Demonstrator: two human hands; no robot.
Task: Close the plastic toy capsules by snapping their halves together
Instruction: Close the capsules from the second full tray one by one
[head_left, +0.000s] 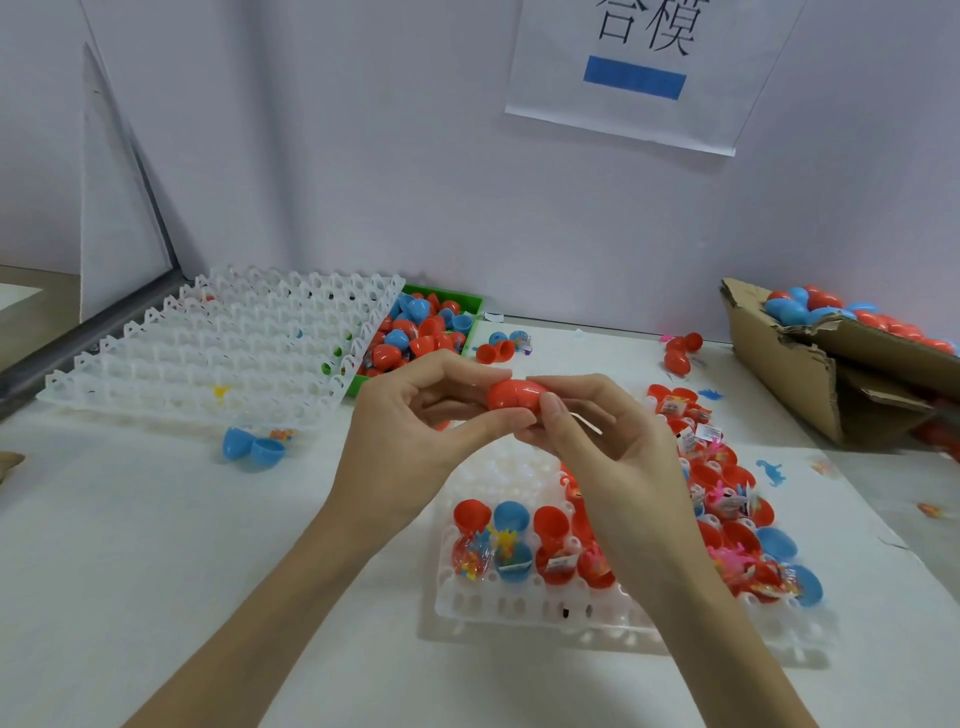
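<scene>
A red capsule (511, 397) lies sideways between both hands above the table, its two halves together with a seam showing. My left hand (415, 415) pinches its left end with thumb and fingers. My right hand (597, 431) pinches its right end. Below them a white tray (498, 605) holds several open red and blue capsules (511, 543) with small toys inside; my right forearm hides part of it.
A stack of empty white trays (218, 348) leans at the back left over a green bin (470, 304) of capsules. A torn cardboard box (789, 364) with closed capsules stands at the right. An open blue capsule (252, 449) lies left.
</scene>
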